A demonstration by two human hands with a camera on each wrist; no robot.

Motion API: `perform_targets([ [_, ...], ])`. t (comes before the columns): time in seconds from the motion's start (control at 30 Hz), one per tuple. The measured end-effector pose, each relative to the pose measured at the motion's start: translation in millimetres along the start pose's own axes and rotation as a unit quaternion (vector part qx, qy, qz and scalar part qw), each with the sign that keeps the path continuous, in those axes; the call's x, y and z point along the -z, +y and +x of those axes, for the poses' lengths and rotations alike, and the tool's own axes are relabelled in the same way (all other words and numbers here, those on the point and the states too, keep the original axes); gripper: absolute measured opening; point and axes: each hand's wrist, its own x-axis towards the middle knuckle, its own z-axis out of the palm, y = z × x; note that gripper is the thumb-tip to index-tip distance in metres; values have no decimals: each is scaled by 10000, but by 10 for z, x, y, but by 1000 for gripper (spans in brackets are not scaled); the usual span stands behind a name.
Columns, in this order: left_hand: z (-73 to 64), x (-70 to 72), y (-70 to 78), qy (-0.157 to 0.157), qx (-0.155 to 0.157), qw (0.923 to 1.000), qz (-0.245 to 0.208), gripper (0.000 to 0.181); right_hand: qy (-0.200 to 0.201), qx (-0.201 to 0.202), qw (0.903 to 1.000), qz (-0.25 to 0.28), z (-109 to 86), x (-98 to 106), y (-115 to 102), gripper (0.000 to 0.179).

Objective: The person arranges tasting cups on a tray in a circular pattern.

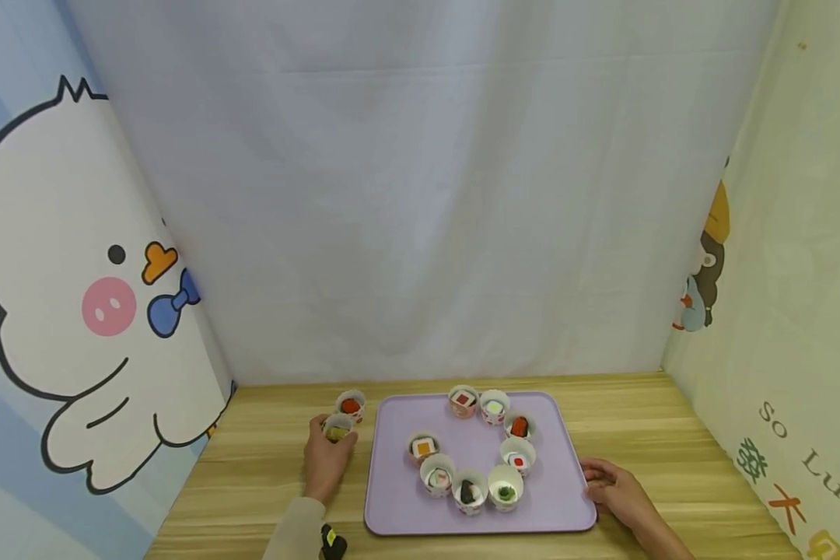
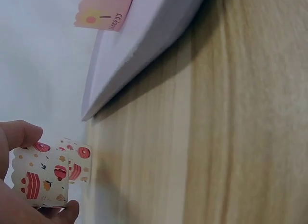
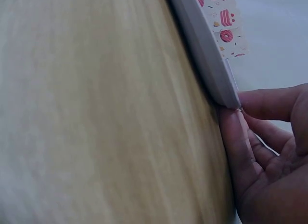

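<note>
My left hand (image 1: pixel 327 460) grips a printed paper baking cup (image 1: pixel 338 426) with something yellow-green in it, left of the tray. In the left wrist view, fingers and thumb are around this cup (image 2: pixel 41 178), which has scalloped edges and pink cake prints. Just behind it another paper cup (image 1: pixel 351 406) with a red-orange piece inside stands on the table. My right hand (image 1: pixel 621 495) pinches the right edge of the lilac tray (image 1: pixel 399 505); the right wrist view shows the rim (image 3: pixel 226 91) between thumb and finger. Several cups with small sushi-like pieces form a loose ring on the tray.
The ring includes a cup with a dark piece (image 1: pixel 469 492), one with a green piece (image 1: pixel 506 490) and one with an orange-topped piece (image 1: pixel 423 448). The wood-grain table (image 1: pixel 252 467) ends at a pale cloth backdrop (image 1: pixel 448 233), with printed cloths on both sides.
</note>
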Motion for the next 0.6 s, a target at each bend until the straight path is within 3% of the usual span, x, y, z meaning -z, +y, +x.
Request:
perform_targets([
  [0.2,-31,31,98,22,10,9999,-143,62,32,14,10000,6,-8,1,-11,56],
  [0.43,-20,26,178,44,-435,9975,-550,62,47,64,10000,-37,2,-5,19,54],
  [0.6,-31,23,269,-124,-432,9968,-666,64,57,61,10000,-44,9,-10,29,55],
])
